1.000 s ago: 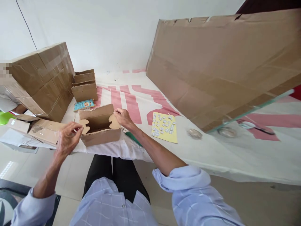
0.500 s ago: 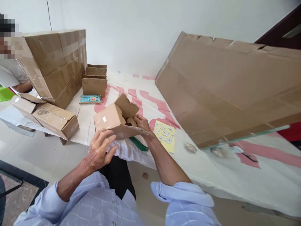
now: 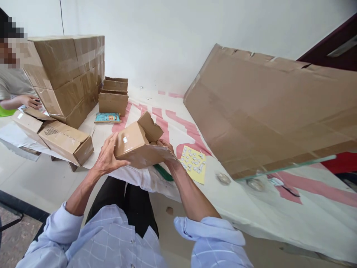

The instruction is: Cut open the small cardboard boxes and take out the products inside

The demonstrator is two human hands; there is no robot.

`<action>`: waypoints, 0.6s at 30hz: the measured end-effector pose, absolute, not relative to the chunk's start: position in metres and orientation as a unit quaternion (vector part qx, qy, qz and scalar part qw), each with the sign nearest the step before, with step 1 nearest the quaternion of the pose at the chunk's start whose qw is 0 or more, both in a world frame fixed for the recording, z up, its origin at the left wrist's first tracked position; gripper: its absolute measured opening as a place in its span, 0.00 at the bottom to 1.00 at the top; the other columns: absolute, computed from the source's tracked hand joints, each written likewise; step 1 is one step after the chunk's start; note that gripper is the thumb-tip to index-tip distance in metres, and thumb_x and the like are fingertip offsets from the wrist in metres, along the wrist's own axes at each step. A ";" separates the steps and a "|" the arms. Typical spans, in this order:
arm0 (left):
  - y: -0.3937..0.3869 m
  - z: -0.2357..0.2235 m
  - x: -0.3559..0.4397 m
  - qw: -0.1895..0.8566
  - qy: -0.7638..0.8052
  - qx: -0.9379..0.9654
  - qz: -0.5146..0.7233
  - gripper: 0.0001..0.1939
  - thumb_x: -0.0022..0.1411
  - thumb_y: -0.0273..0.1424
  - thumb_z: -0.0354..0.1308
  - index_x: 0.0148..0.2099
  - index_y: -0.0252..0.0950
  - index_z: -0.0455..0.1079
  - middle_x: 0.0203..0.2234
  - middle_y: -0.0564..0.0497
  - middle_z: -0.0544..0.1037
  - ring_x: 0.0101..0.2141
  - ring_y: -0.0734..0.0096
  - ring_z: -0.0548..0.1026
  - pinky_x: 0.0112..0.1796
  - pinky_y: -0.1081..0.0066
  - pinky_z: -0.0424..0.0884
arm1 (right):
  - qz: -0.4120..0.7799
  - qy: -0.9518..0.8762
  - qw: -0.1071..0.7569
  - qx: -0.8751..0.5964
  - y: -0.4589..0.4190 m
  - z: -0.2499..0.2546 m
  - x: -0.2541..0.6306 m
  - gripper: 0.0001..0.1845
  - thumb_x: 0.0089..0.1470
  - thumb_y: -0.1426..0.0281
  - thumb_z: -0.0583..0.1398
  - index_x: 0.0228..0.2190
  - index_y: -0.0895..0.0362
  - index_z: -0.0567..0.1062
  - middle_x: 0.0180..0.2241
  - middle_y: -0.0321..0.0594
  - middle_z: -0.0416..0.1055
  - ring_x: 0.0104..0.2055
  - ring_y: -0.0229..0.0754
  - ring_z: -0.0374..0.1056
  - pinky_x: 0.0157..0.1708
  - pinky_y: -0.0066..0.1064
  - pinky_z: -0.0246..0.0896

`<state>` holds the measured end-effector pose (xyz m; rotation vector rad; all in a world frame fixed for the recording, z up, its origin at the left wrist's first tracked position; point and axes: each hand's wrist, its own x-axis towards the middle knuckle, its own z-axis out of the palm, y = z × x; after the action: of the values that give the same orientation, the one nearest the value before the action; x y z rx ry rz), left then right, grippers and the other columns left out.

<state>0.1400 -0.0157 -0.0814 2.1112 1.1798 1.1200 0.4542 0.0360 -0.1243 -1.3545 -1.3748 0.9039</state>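
A small brown cardboard box [image 3: 131, 139] with a white label lies on its side at the table's front edge, its open end facing right with flaps sticking out. My left hand [image 3: 108, 154] grips its left end, thumb along the lower front side and fingers over the far side. At the open end, my right hand [image 3: 167, 149] holds the box by a flap; its fingers are partly hidden behind the cardboard. A green curved object [image 3: 164, 172] pokes out from under the box. To the right of my right hand lies a yellow sheet [image 3: 197, 175] bearing several small whitish pieces.
Large taped cartons [image 3: 67, 74] are stacked at left, with two narrow boxes [image 3: 65, 139] before them. Behind my box are a cardboard divider [image 3: 113, 102] and a blue packet [image 3: 108, 118]. A big cardboard panel [image 3: 267, 111] leans at right. Another person's hand [image 3: 30, 101] shows at far left.
My left hand has moved from the box's near front corner to its left end and closed round it. The box has tilted slightly. The other person's hand has come into view.
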 end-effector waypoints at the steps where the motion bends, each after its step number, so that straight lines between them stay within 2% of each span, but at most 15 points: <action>1: -0.013 -0.080 0.139 0.247 0.426 0.769 0.408 0.67 0.49 0.51 0.84 0.82 0.41 0.55 0.78 0.32 0.62 0.78 0.30 0.58 0.76 0.38 0.57 | 0.377 -0.546 0.493 -0.563 0.037 -0.123 0.453 0.31 0.53 0.34 0.59 0.30 0.48 0.66 0.24 0.39 0.69 0.33 0.49 0.69 0.36 0.43 0.68; 3: -0.010 -0.078 0.138 0.270 0.423 0.755 0.422 0.66 0.49 0.53 0.83 0.82 0.42 0.57 0.77 0.33 0.63 0.77 0.31 0.59 0.75 0.39 0.59 | 0.388 -0.502 0.513 -0.578 0.038 -0.117 0.451 0.33 0.46 0.32 0.62 0.29 0.49 0.67 0.25 0.37 0.69 0.33 0.48 0.68 0.34 0.41 0.67; 6: -0.001 -0.082 0.134 0.341 0.428 0.688 0.476 0.62 0.47 0.55 0.83 0.78 0.41 0.64 0.73 0.36 0.69 0.74 0.32 0.66 0.69 0.44 0.70 | 0.382 -0.487 0.527 -0.583 0.037 -0.101 0.451 0.35 0.42 0.31 0.65 0.28 0.49 0.69 0.25 0.35 0.69 0.31 0.45 0.67 0.32 0.38 0.66; 8: 0.007 -0.090 0.131 0.425 0.428 0.605 0.519 0.55 0.48 0.59 0.80 0.72 0.39 0.73 0.67 0.38 0.78 0.68 0.32 0.73 0.63 0.47 0.77 | 0.384 -0.491 0.539 -0.566 0.031 -0.083 0.452 0.37 0.44 0.30 0.66 0.26 0.50 0.70 0.25 0.35 0.69 0.30 0.43 0.66 0.31 0.36 0.66; 11: 0.020 -0.105 0.130 0.555 0.425 0.458 0.549 0.44 0.55 0.67 0.71 0.58 0.36 0.81 0.52 0.40 0.88 0.59 0.33 0.82 0.56 0.48 0.83 | 0.388 -0.533 0.554 -0.508 0.015 -0.048 0.446 0.39 0.52 0.28 0.65 0.24 0.52 0.72 0.25 0.38 0.70 0.28 0.41 0.66 0.30 0.35 0.67; 14: 0.028 -0.118 0.135 0.622 0.407 0.353 0.567 0.42 0.60 0.70 0.64 0.53 0.37 0.82 0.47 0.41 0.89 0.56 0.38 0.85 0.55 0.48 0.83 | 0.384 -0.587 0.550 -0.454 -0.001 -0.014 0.432 0.42 0.54 0.26 0.63 0.26 0.54 0.78 0.28 0.42 0.75 0.30 0.42 0.69 0.30 0.35 0.68; 18: 0.031 -0.130 0.144 0.677 0.380 0.297 0.556 0.45 0.55 0.71 0.67 0.56 0.38 0.80 0.49 0.39 0.88 0.58 0.38 0.84 0.57 0.44 0.82 | 0.385 -0.629 0.527 -0.422 -0.013 0.009 0.417 0.46 0.54 0.23 0.60 0.30 0.54 0.83 0.27 0.42 0.76 0.30 0.42 0.70 0.31 0.35 0.68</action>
<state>0.1436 0.0309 -0.1298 0.6684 0.8533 1.2503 0.4174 -0.0129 0.0090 -1.0095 -1.5028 0.9203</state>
